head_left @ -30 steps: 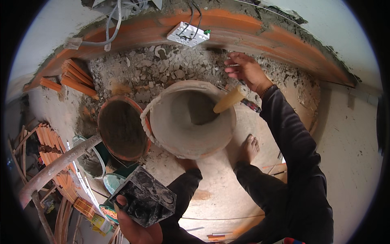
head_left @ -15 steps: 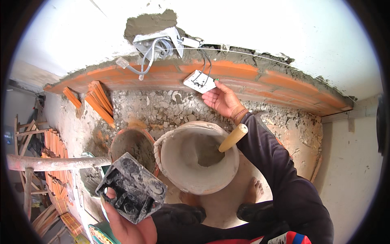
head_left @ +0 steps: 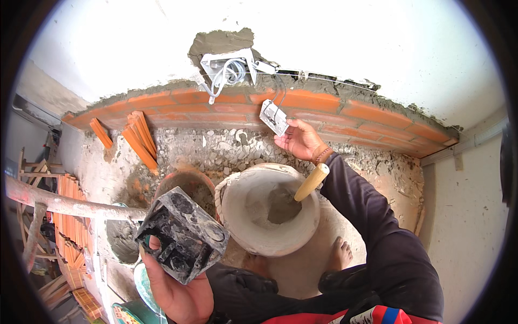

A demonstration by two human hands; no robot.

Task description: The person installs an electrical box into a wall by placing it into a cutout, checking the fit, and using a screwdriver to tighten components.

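Note:
My left hand grips a black plastic electrical box, its hollow side up, smeared with grey mortar. The thumb pokes through a hole in its side. Out ahead, my right hand pinches the lower end of a white socket plate. Thin dark wires run from the plate up to a white connector piece on the wall. Left of that, a white box sits tilted at the wall with a coiled grey cable in front of it. Fresh mortar surrounds its top.
A mortar-caked bucket holding a wooden-handled tool stands before my feet. Behind the black box is another bucket. Orange brick pieces lean on the low brick course. A pole crosses at left; rubble covers the ground by the wall.
The view has shifted, so the wall things sit further right. The socket plate has turned more upright in my right hand. The black box stays in my left hand, slightly tilted.

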